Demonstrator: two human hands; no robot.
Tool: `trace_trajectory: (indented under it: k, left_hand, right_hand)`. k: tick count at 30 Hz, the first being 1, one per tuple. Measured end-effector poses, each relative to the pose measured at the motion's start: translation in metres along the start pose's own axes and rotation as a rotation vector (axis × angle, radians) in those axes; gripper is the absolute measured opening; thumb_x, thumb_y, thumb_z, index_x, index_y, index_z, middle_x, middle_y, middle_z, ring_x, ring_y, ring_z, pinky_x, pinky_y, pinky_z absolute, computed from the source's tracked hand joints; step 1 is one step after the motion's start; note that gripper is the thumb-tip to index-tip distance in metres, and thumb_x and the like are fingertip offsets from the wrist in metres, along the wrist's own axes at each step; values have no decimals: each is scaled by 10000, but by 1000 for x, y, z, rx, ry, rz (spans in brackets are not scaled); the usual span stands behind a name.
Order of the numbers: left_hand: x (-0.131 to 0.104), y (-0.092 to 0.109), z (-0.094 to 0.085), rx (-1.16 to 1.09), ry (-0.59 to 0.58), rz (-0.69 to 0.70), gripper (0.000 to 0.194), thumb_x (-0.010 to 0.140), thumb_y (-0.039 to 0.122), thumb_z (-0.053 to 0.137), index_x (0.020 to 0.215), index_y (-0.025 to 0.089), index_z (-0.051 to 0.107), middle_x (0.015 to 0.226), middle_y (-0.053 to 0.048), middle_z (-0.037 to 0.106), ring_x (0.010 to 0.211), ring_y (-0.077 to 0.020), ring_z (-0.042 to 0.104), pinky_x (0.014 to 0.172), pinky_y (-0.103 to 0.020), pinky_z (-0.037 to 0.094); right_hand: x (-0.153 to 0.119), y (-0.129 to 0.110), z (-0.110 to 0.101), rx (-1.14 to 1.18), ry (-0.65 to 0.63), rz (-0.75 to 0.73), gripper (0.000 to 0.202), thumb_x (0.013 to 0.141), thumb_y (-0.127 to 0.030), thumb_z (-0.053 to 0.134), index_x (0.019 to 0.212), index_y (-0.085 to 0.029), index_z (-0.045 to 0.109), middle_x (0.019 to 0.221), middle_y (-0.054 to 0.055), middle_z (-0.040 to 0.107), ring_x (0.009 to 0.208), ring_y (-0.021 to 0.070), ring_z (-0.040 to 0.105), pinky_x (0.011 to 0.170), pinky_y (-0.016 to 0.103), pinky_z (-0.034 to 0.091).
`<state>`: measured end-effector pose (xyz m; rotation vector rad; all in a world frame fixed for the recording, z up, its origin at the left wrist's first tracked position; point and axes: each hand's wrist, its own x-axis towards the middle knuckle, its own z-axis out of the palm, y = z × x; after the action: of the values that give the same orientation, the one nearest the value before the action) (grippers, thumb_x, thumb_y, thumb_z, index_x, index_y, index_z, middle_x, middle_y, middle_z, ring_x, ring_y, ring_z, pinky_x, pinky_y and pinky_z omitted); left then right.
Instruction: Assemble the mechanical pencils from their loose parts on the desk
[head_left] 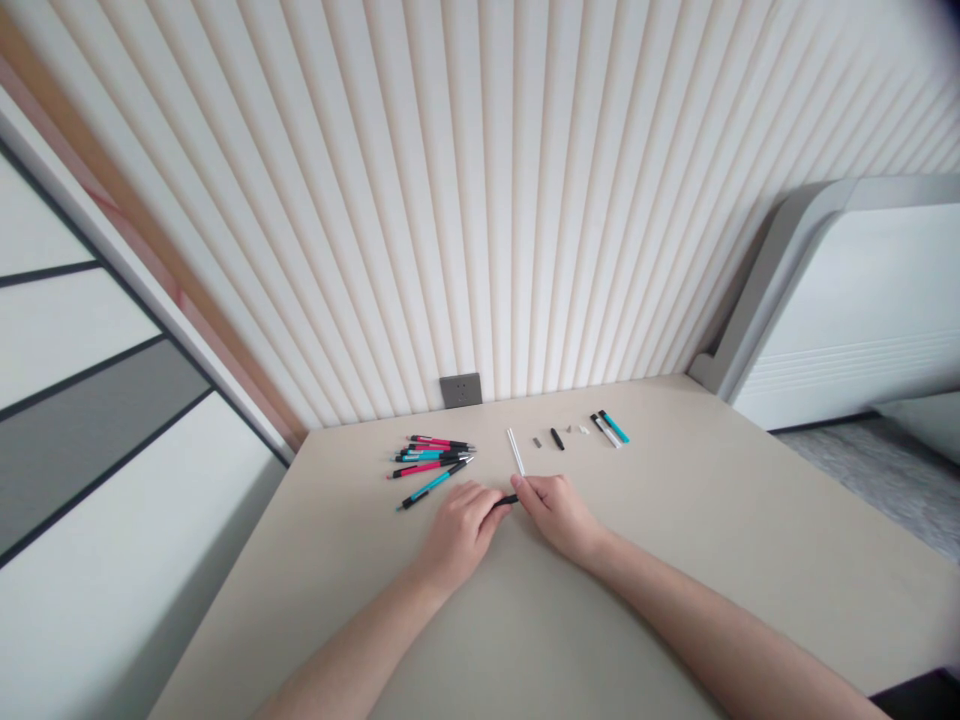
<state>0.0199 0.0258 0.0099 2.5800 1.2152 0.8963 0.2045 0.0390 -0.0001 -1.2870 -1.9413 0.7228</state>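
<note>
My left hand is closed around one end of a short black pen part, near the middle of the table. Closed on the other end of the same part is my right hand; its fingers hide the tip. Two thin white rods, like pen refills, lie just beyond my right thumb, and I cannot tell whether the thumb touches them. To the left of my hands lies a loose pile of red and blue click pens, with one blue pen nearest my left hand.
Beyond my right hand lie a black grip piece, a small grey piece, small white bits, a white barrel and a blue barrel. A wall socket sits behind the table. A bed headboard stands at right.
</note>
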Motion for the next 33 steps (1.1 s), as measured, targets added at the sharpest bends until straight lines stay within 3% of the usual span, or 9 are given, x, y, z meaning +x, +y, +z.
trace_trajectory:
  k: [5, 12, 14, 19, 24, 27, 33]
  left_hand:
    - [-1, -2, 2, -22, -9, 2, 339, 990, 275, 420, 693, 194, 563, 652, -24, 570, 674, -176, 544, 630, -297, 429]
    - [-1, -2, 2, -43, 19, -89, 240, 981, 287, 430, 845, 197, 605, 763, -34, 634, 743, -181, 595, 681, -296, 466]
    - [-1, -3, 3, -56, 18, -108, 218, 982, 289, 432, 895, 200, 610, 811, -38, 649, 783, -186, 609, 720, -304, 477]
    - [-1, -3, 3, -46, 22, -113, 188, 977, 288, 446, 950, 200, 609, 857, -46, 657, 826, -194, 610, 756, -313, 479]
    - [0, -1, 3, 16, 26, -124, 248, 981, 273, 422, 805, 198, 580, 746, -29, 617, 739, -184, 588, 676, -290, 445]
    - [1, 0, 3, 37, 25, -134, 338, 989, 271, 388, 686, 200, 521, 672, -19, 575, 682, -177, 566, 632, -283, 418]
    - [2, -1, 3, -41, 23, -124, 366, 996, 283, 356, 702, 194, 556, 671, -25, 599, 683, -172, 580, 658, -285, 436]
  right_hand:
    - [-3, -6, -7, -69, -42, -75, 496, 996, -430, 321, 603, -188, 504, 551, -19, 492, 529, 110, 411, 547, 241, 292]
    - [1, -6, -12, 47, -43, -102, 216, 942, -337, 489, 913, -193, 648, 815, 24, 668, 733, 141, 580, 678, 239, 424]
    - [2, -5, -11, 70, -31, -85, 234, 945, -337, 478, 921, -192, 660, 808, 23, 671, 729, 141, 582, 669, 240, 424]
    - [3, -2, -10, 82, -73, -45, 384, 964, -357, 427, 710, -179, 654, 676, 5, 636, 652, 135, 552, 638, 243, 400]
    - [4, -3, -10, 220, -16, -24, 187, 883, -325, 578, 924, -200, 711, 796, 11, 682, 721, 142, 577, 668, 247, 426]
    - [4, -3, -9, 275, 0, -22, 192, 879, -332, 582, 926, -198, 711, 822, 19, 678, 745, 145, 582, 682, 254, 441]
    - [5, 0, -7, 340, 39, -69, 219, 894, -357, 567, 972, -198, 695, 918, 48, 696, 801, 158, 596, 724, 283, 460]
